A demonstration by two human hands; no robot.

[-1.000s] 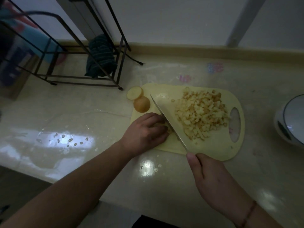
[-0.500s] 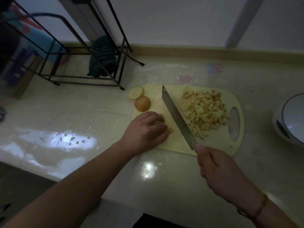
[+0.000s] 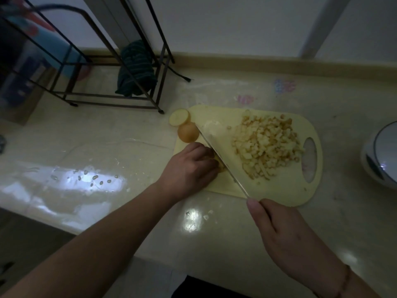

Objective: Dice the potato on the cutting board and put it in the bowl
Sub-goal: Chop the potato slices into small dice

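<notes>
A pale yellow cutting board (image 3: 285,190) lies on the counter with a heap of diced potato (image 3: 266,145) on its right half. My left hand (image 3: 189,168) curls over a small potato piece (image 3: 220,163) on the board's left part, mostly hiding it. My right hand (image 3: 287,237) grips the handle of a knife (image 3: 219,155), whose blade stands edge-down against the piece beside my left fingers. Two potato end pieces, a pale slice (image 3: 179,117) and a round brown-skinned end (image 3: 188,132), lie at the board's top-left corner. A white bowl (image 3: 380,155) sits at the right edge.
A black wire rack (image 3: 111,67) with a dark striped cloth (image 3: 135,69) stands at the back left. Water drops (image 3: 90,177) and potato crumbs (image 3: 206,216) speckle the glossy counter. The counter's front edge runs just below my forearms.
The knife was lifted with its flat face showing half a second ago; now it is down again, edge onto the potato piece beside my left fingers. My left hand stayed put.
</notes>
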